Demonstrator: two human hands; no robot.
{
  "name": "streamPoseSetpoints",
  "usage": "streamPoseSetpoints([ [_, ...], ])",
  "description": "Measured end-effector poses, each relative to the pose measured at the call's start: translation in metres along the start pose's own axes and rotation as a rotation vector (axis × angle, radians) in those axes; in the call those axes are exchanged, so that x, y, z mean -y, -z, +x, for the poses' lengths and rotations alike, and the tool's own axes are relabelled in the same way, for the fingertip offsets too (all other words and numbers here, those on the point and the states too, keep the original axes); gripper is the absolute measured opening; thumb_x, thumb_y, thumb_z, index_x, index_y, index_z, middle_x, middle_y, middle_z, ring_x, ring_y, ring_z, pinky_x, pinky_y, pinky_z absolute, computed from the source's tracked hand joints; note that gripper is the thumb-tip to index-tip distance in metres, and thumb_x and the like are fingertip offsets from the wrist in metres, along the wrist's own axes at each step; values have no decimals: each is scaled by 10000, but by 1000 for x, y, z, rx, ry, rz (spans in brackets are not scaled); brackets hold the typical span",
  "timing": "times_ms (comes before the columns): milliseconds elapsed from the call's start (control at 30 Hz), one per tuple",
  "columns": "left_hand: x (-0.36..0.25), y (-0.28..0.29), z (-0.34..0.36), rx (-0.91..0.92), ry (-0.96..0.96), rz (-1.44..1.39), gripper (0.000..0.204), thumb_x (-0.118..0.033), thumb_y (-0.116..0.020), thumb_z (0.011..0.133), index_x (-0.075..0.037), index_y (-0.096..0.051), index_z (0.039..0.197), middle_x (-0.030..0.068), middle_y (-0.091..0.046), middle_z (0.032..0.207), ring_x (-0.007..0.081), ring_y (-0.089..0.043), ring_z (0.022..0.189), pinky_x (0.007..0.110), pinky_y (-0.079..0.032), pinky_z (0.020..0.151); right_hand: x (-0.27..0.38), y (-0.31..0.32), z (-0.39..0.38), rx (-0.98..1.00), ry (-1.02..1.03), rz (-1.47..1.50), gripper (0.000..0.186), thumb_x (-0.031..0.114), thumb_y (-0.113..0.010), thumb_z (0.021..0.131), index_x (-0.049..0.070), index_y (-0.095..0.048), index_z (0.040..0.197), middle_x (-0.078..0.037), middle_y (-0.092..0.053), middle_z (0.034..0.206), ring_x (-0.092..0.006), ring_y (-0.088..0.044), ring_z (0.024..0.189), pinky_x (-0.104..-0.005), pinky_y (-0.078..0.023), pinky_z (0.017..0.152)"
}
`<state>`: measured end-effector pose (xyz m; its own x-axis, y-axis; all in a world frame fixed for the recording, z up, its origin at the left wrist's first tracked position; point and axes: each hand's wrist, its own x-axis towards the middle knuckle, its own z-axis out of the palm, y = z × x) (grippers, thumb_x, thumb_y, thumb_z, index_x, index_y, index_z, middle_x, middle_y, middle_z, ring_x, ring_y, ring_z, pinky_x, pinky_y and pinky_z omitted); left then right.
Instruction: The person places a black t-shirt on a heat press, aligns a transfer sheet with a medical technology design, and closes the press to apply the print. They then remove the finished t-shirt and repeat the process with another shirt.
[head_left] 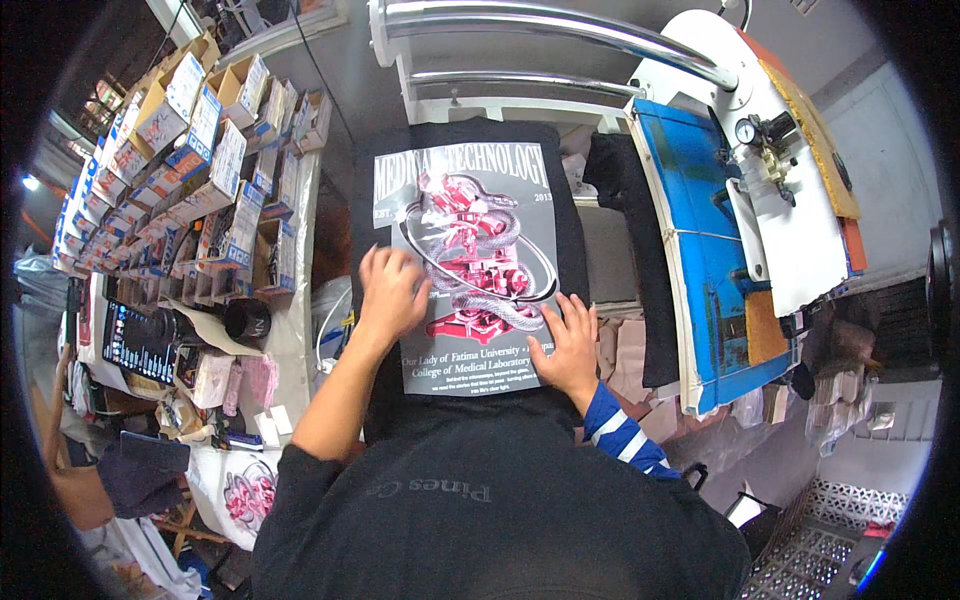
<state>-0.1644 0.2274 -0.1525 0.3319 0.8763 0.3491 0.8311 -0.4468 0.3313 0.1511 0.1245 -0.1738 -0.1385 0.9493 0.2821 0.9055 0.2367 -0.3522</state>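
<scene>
We see one rectangular grey printed transfer sheet [470,265] lying flat on one black cloth garment [570,230], which is spread over the press platen at centre. The sheet's long axis runs away from us; its top edge points toward the chrome tubular handle [560,25], bottom edge toward our chest. The sheet looks smooth and glossy, with white lettering and a red and silver coiled graphic; the garment is matte fabric.

Left hand [390,290]: palm down on the sheet's left edge, fingers spread apart, gripping nothing. Right hand [568,345]: flat on the sheet's lower right corner, fingers slightly apart, blue and white striped sleeve [620,435] at the wrist.

To the right is one blue and white heat press [700,250] with one round gauge [746,130]. To the left are many small cardboard boxes [200,140], too many to count.
</scene>
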Motion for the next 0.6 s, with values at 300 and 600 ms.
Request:
streamPoseSetpoints([
  [300,30,-106,175,-196,-66,140,272,-153,-638,853,-58,-686,1104,113,-652,1213,331,-599,1112,528,-439,958,1,1,1,18,-4,24,558,374,-718,842,82,-643,1311,-178,-516,1461,-406,-397,1420,-618,-218,1198],
  [600,35,-109,183,-95,7,212,303,-199,-653,851,-76,-678,1126,118,-597,1377,316,-567,1186,536,-426,953,4,5,2,40,-30,27,587,358,-740,819,73,-636,1322,-174,-509,1471,-408,-396,1424,-618,-227,1192],
])
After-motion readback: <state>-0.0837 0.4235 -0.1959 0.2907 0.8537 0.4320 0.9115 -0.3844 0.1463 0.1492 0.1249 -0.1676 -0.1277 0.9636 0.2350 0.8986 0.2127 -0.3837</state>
